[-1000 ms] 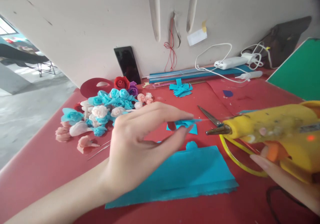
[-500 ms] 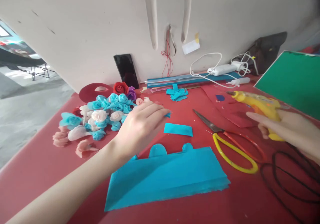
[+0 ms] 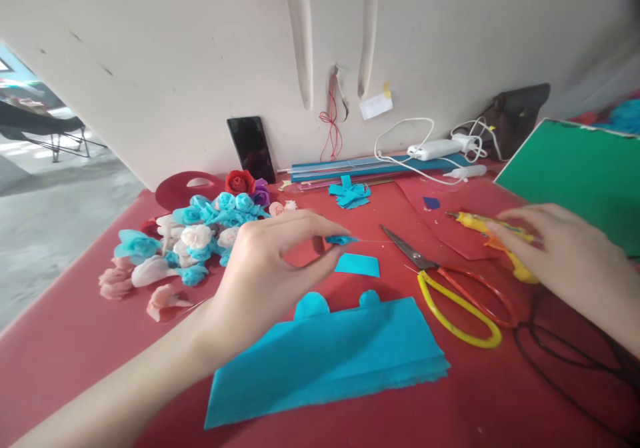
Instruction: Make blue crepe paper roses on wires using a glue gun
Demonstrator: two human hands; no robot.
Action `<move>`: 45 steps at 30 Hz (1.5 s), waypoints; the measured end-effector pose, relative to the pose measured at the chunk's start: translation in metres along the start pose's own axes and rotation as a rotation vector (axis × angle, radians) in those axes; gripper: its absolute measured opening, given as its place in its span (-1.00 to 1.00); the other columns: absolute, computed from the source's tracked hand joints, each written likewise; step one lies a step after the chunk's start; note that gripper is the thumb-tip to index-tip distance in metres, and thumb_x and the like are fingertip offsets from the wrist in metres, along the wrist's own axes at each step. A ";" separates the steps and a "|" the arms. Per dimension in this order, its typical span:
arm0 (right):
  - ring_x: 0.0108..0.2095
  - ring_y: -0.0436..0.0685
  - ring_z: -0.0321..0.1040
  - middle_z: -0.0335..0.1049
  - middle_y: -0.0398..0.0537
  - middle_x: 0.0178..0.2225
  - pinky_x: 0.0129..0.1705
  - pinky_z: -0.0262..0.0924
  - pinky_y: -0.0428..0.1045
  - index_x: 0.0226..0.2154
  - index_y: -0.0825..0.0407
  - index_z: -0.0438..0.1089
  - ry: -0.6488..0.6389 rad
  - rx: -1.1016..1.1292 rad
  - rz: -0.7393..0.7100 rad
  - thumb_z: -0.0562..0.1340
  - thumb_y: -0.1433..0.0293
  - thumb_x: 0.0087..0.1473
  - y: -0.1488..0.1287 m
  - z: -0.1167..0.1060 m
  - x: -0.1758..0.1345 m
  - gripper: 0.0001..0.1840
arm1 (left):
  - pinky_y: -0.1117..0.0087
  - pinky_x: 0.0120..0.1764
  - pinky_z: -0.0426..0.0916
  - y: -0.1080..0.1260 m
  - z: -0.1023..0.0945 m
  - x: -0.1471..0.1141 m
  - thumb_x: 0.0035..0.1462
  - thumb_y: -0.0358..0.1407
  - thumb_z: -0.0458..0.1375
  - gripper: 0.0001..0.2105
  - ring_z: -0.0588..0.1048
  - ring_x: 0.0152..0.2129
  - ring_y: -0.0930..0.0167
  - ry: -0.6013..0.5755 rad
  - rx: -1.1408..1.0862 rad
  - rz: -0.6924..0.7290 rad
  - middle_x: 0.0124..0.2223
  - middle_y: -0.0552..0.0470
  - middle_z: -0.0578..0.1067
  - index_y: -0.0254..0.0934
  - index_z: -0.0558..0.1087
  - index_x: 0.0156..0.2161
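Note:
My left hand (image 3: 280, 255) pinches a small blue crepe-paper piece (image 3: 342, 239) between thumb and fingertips. A fine glue-like strand runs from it to the right. Beneath it lies a blue paper rectangle (image 3: 358, 265). At the right, my right hand (image 3: 560, 255) is over a yellow glue gun (image 3: 517, 265), its fingers apart; whether they touch the gun I cannot tell. The gun is on its side, its nozzle pointing left. Between my hands rest scissors (image 3: 415, 256) with one yellow and one red handle. A folded blue crepe-paper sheet (image 3: 330, 361) lies in front.
Paper flowers (image 3: 200, 235) in blue, white and pink are heaped at the left. A phone (image 3: 251, 148) leans on the wall. Blue strips (image 3: 349, 192), a white charger with cable (image 3: 435, 149) and a green board (image 3: 575, 175) stand behind. A black cord (image 3: 543, 348) loops at the right.
My right hand has loosened from the glue gun, which has dropped onto its side. My left hand has shifted slightly, showing the blue piece and a thin strand from it.

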State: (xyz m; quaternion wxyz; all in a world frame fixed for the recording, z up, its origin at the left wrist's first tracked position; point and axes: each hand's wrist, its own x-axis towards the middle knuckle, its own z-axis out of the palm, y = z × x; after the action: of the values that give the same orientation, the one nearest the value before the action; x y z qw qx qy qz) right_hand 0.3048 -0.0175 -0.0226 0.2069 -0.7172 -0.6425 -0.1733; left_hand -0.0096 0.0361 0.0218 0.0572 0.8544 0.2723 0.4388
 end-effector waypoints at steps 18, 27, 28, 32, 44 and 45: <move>-0.29 -0.11 0.38 0.45 -0.26 -0.34 -0.20 0.25 -0.26 -0.31 0.00 0.41 0.144 0.669 -0.377 0.17 0.51 0.07 -0.134 -0.050 -0.003 -0.86 | 0.83 -0.41 0.45 0.023 -0.005 0.001 -0.10 -0.62 0.23 -0.77 0.56 -0.55 0.58 -0.089 -0.541 -0.333 -0.43 0.22 0.61 -0.26 0.55 -0.36; -0.31 -0.17 0.36 0.44 -0.30 -0.33 -0.20 0.20 -0.33 -0.31 -0.01 0.39 0.100 0.699 -0.365 0.18 0.51 0.07 -0.133 -0.045 -0.005 -0.87 | 0.87 -0.42 0.43 0.023 -0.002 0.001 -0.11 -0.63 0.24 -0.78 0.57 -0.53 0.58 -0.083 -0.540 -0.341 -0.44 0.22 0.61 -0.29 0.55 -0.37; -0.30 -0.16 0.37 0.44 -0.29 -0.33 -0.19 0.21 -0.31 -0.31 0.00 0.40 0.094 0.719 -0.360 0.17 0.51 0.07 -0.133 -0.045 -0.005 -0.86 | 0.87 -0.42 0.44 0.023 -0.002 0.001 -0.11 -0.62 0.24 -0.79 0.57 -0.53 0.58 -0.083 -0.542 -0.349 -0.44 0.22 0.61 -0.29 0.55 -0.38; -0.26 -0.10 0.38 0.44 -0.23 -0.31 -0.18 0.26 -0.24 -0.30 0.01 0.42 0.080 0.788 -0.356 0.15 0.54 0.07 -0.133 -0.045 -0.006 -0.82 | 0.86 -0.55 0.40 0.023 -0.003 0.000 -0.10 -0.62 0.24 -0.81 0.48 -0.68 0.65 -0.104 -0.562 -0.395 -0.50 0.23 0.58 -0.31 0.56 -0.39; -0.30 -0.02 0.37 0.46 -0.15 -0.32 -0.11 0.20 -0.16 -0.31 0.07 0.44 0.288 0.666 -0.476 0.17 0.55 0.02 -0.133 -0.042 -0.005 -0.83 | 0.87 -0.59 0.32 0.025 -0.003 0.000 -0.05 -0.50 0.26 -0.81 0.39 -0.70 0.73 -0.157 -0.683 -0.613 -0.55 0.38 0.52 -0.10 0.56 -0.40; -0.28 0.01 0.39 0.47 -0.14 -0.31 -0.08 0.22 -0.12 -0.31 0.06 0.44 0.295 0.645 -0.464 0.17 0.54 0.03 -0.133 -0.041 -0.006 -0.83 | 0.88 -0.59 0.31 0.025 -0.004 0.000 -0.05 -0.50 0.26 -0.80 0.40 -0.69 0.73 -0.159 -0.700 -0.622 -0.55 0.39 0.52 -0.10 0.56 -0.40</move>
State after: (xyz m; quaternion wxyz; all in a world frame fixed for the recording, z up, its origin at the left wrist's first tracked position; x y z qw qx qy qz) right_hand 0.1729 -0.0320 0.0197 0.4661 -0.4196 -0.7717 -0.1060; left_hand -0.0019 0.0141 0.0325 0.4912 0.6926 0.3457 0.3995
